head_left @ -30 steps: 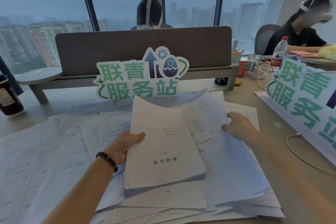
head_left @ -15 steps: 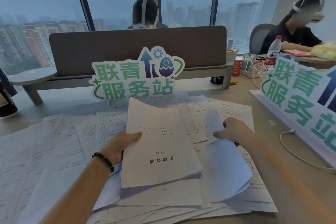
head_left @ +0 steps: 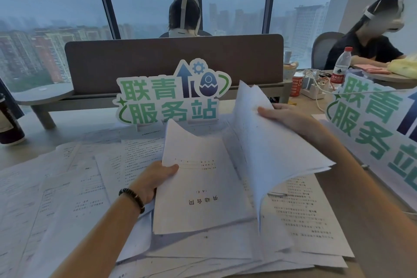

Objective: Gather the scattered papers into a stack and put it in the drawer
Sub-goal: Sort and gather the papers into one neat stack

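Note:
My left hand (head_left: pixel 153 181) grips the left edge of a thick stack of white papers (head_left: pixel 203 192) held above the desk, its top sheet printed upside down. My right hand (head_left: pixel 286 117) holds a bundle of sheets (head_left: pixel 270 146) lifted off the desk and curling up beside the stack on its right. Many loose printed papers (head_left: pixel 67 187) lie scattered over the desk to the left and under the stack. More sheets (head_left: pixel 304 214) lie on the right. No drawer is in view.
A green and white standing sign (head_left: pixel 171 95) stands just behind the papers, a second sign (head_left: pixel 372 124) at the right. A dark bottle (head_left: pixel 9 122) is at the far left. A grey divider (head_left: pixel 173 61), water bottle (head_left: pixel 340 67), cables and two seated people lie beyond.
My right hand has lifted a bundle of sheets off the desk, raising it up beside the stack. My left hand keeps its grip on the stack.

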